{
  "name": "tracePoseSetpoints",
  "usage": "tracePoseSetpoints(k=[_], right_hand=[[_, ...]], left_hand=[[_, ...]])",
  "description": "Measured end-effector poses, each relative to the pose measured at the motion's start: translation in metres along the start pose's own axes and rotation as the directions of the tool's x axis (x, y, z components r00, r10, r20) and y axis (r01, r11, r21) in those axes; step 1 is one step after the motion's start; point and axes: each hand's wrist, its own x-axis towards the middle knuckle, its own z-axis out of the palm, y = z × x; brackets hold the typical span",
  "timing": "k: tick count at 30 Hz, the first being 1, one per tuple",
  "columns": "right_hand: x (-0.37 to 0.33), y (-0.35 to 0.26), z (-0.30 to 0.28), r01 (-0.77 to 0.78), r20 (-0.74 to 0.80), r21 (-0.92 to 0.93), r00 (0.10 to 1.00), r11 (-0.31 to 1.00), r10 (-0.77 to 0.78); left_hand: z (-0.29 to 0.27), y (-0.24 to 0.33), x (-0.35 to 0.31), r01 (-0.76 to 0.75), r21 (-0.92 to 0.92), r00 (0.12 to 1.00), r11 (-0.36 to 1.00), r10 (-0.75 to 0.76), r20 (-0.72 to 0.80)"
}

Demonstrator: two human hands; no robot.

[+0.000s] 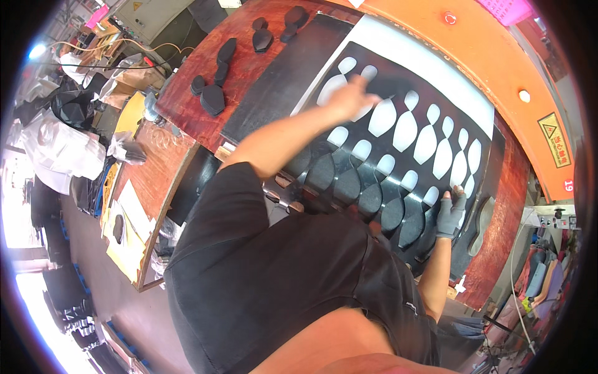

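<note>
Black sheet (pixel 398 93) with rows of sole-shaped cut-outs is shown lying flat over a white board (pixel 430 59) on the red-brown worktop (pixel 205 56), right of centre in the frame. The left hand (pixel 350 95) is seen reaching to the upper left part of the sheet, fingers spread and laid flat on it beside a white opening, gripping nothing; slight motion blur is present. The right hand (pixel 450 213), in a grey fingerless glove, is pressed open against the lower right edge of the sheet, nothing held. The step in hand is judged to be the clearing of cut sole pieces from the sheet, with the sheet steadied by the right hand. The lower rows are seen still filled with dark pieces (pixel 349 184). A next move would call for a loose piece to be pinched at its edge and lifted free without the sheet being dragged. Finished dark soles (pixel 213 98) are laid in the upper left of the frame, well apart from both hands.
</note>
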Motion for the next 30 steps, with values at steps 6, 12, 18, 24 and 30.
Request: tracePoseSetpoints(k=[6,12,18,24,30], right_hand=[[-0.007,-0.006,0.012,0.439,0.148,-0.587,0.884,0.68,-0.443],[-0.005,-0.029,0.016,0.465,0.178,-0.606,0.87,0.645,-0.46],[-0.009,-0.018,-0.021,0.328,-0.037,-0.497,0.917,0.803,-0.397],[-0.036,0.002,-0.068,-0.067,-0.262,-0.501,0.962,0.863,-0.077],[0.019,-0.008,-0.076,-0.173,-0.188,-0.494,0.978,0.852,0.09]], left_hand=[[-0.132,-0.176,-0.005,0.476,-0.636,0.76,0.608,-0.648,-0.05],[-0.165,-0.278,-0.03,0.716,-0.506,0.524,0.481,-0.849,-0.067],[-0.178,-0.299,-0.015,0.649,0.403,0.756,0.646,-0.605,-0.248],[-0.128,-0.21,-0.03,0.105,0.678,0.881,0.727,0.248,-0.402],[-0.044,-0.14,-0.057,0.08,0.275,0.983,0.958,-0.03,-0.179]])
